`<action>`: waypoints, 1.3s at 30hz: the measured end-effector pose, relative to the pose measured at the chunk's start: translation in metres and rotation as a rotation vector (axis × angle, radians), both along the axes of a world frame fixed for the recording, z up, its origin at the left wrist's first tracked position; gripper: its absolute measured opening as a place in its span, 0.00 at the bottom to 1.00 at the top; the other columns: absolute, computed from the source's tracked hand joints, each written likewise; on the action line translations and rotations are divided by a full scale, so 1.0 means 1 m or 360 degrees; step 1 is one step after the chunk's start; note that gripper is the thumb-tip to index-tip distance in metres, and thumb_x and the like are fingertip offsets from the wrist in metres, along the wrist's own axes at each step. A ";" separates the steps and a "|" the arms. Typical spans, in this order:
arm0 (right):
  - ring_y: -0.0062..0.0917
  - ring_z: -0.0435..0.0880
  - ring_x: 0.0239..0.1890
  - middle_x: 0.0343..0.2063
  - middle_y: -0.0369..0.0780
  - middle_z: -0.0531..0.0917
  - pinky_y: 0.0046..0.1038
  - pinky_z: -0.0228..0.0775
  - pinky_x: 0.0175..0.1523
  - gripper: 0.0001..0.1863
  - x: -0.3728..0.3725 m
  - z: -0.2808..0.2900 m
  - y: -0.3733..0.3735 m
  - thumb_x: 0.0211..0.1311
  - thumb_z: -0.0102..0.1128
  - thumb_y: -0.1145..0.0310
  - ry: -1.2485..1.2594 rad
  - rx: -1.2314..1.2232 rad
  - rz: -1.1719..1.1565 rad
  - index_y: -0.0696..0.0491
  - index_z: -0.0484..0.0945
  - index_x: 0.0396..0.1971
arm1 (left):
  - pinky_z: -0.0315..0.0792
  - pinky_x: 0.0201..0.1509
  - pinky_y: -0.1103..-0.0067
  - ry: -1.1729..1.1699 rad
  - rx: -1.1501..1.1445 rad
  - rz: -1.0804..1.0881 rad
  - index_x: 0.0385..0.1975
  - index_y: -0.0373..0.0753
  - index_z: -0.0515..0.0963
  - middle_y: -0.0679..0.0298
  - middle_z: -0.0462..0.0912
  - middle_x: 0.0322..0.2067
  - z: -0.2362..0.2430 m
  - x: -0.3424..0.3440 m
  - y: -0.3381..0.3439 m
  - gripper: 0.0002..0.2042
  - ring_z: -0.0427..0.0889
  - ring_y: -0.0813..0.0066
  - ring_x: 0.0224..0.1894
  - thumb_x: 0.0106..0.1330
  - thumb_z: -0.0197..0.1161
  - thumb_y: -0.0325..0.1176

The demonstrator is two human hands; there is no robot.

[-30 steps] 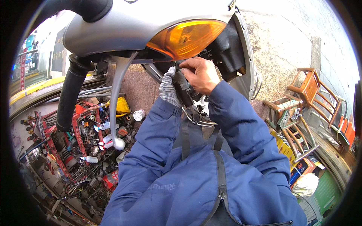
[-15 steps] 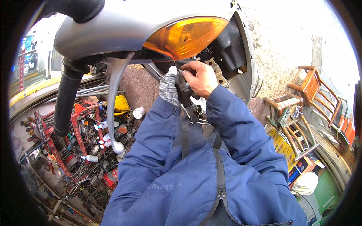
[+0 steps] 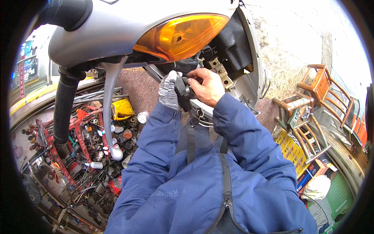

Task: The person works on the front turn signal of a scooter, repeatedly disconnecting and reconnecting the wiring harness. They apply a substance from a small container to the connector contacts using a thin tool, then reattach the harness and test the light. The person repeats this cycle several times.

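My left hand [image 3: 169, 92], in a grey knitted glove, is closed around the left side of a small black part [image 3: 182, 93]. Bare fingers of my right hand [image 3: 209, 88] pinch at the upper right of the same part, partly covering it; its exact kind is unclear. Below it hangs a metal ring [image 3: 200, 113]. Both hands are just under the orange turn signal lens [image 3: 179, 37] of a silver scooter [image 3: 97, 43]. To their right the front is uncovered, with a metal bracket [image 3: 222, 74] and black housing [image 3: 233, 46] inside.
On the left, a black handlebar grip [image 3: 64, 105] and a grey brake lever [image 3: 111, 105] jut toward me. Tools and parts lie piled below a red metal frame [image 3: 80, 134]. Wooden chairs [image 3: 317, 85], a yellow crate [image 3: 291, 150] and a white cloth [image 3: 317, 188] stand at right.
My hands and the black part have come slightly nearer me and to the left. The scooter has shifted up and left in view. Both hands keep their hold.
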State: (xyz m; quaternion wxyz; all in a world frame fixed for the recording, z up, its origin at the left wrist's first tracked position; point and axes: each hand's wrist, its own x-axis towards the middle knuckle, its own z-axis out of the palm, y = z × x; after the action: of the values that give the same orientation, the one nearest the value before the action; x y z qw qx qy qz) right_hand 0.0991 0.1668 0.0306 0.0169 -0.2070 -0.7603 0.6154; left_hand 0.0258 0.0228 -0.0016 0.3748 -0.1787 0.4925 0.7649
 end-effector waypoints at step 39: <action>0.21 0.81 0.31 0.28 0.40 0.82 0.23 0.73 0.37 0.08 -0.017 0.005 0.015 0.51 0.62 0.76 0.0124 -0.0427 -0.0023 0.58 0.82 0.33 | 0.78 0.28 0.82 0.0805 -0.0575 -0.0189 0.45 0.39 0.63 0.63 0.76 0.32 0.007 0.018 0.025 0.19 0.78 0.78 0.29 0.57 0.62 0.18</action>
State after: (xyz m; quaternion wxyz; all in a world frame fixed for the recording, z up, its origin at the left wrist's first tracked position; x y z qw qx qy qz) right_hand 0.0817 0.1819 0.0361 0.0230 -0.1887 -0.6684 0.7191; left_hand 0.0441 0.0479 0.0055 0.2467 -0.0174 0.7077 0.6618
